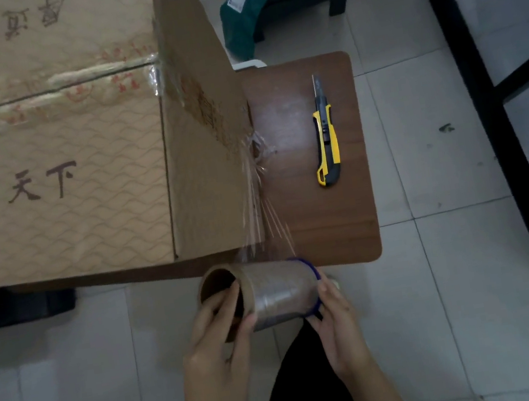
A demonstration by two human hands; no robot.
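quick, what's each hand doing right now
Left hand: holding the left end of the roll of clear wrap, fingers curled over its open rim.
Right hand: holding the roll's right end.

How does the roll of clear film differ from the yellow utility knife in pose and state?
The film roll is held in the air by the left hand and right hand; the utility knife lies untouched on the table. The roll is a thick cylinder; the knife is slim, yellow and black. Film runs from the roll to the cardboard box; the knife lies apart from it.
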